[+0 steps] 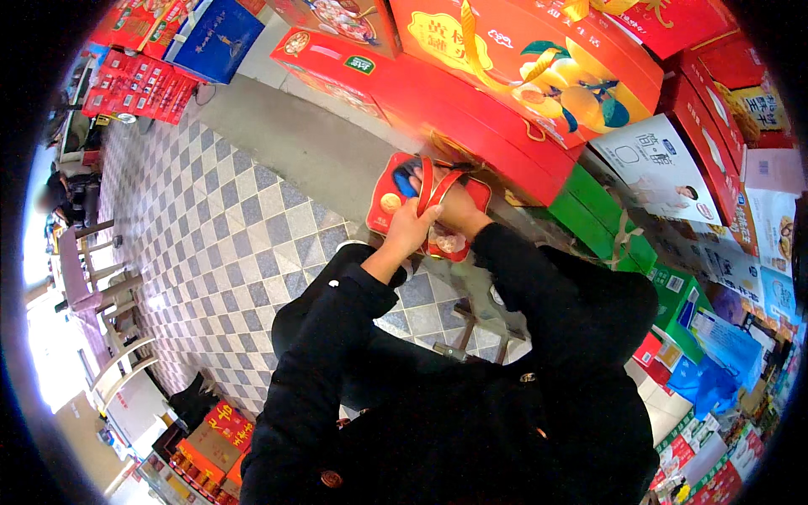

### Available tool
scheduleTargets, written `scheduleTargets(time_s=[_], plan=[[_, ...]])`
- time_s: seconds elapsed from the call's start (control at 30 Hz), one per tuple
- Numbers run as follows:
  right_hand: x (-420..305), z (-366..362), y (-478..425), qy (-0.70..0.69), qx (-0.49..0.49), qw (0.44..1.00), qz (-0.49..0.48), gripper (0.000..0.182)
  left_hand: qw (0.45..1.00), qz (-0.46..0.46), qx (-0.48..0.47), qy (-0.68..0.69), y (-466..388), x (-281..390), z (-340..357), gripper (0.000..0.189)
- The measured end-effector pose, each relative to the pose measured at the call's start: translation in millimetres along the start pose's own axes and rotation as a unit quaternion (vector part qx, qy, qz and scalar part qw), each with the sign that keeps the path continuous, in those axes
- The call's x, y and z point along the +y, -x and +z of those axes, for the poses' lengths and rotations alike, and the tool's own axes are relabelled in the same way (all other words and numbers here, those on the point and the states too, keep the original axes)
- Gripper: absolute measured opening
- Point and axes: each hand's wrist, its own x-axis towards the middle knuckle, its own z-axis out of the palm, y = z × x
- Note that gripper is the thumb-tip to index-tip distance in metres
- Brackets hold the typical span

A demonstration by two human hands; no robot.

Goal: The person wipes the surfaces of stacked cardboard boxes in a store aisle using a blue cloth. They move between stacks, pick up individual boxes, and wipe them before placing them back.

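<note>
A red gift box (390,180) with gold trim stands low in front of me. My left hand (407,232) grips the crossed red ribbon handle (427,187) of this box near its lower part. Under the handle reaches my right hand (459,207), its fingertips closed on a blue and dark soft item (404,179), apparently a cloth, pressed against the box top. The ribbon and my hands hide part of the box's middle.
Red cartons (454,113) with an orange fruit box (524,63) on top rise just beyond. Right of me are a green carton (600,214) and a white carton (663,170). Chequered tiles (233,208) extend left towards a wooden stool (129,366) and a distant person (66,196).
</note>
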Motion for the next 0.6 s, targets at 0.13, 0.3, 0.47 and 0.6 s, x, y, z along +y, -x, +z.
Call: scheduleTargets(time_s=[0.13, 0.3, 0.47, 0.6], plan=[[-2.1, -47.1, 57.8, 0.031, -0.028, 0.998, 0.045, 0.047, 1.000, 0.011, 0.012, -0.011, 3.5, 2.6, 3.5, 0.037], [-60.0, -24.2, 80.6, 0.071, 0.009, 0.967, 0.243, 0.055, 0.999, 0.018, 0.009, -0.041, -1.9, 9.8, 3.4, 0.037], [-89.6, -44.4, 115.0, 0.016, -0.086, 0.996, 0.014, 0.042, 0.999, 0.005, -0.028, 0.046, -5.3, 1.3, 12.9, 0.028], [-73.9, -57.5, 138.5, 0.035, -0.045, 0.998, 0.008, 0.050, 0.975, -0.013, -0.090, 0.202, -22.9, -43.5, 11.6, 0.016]])
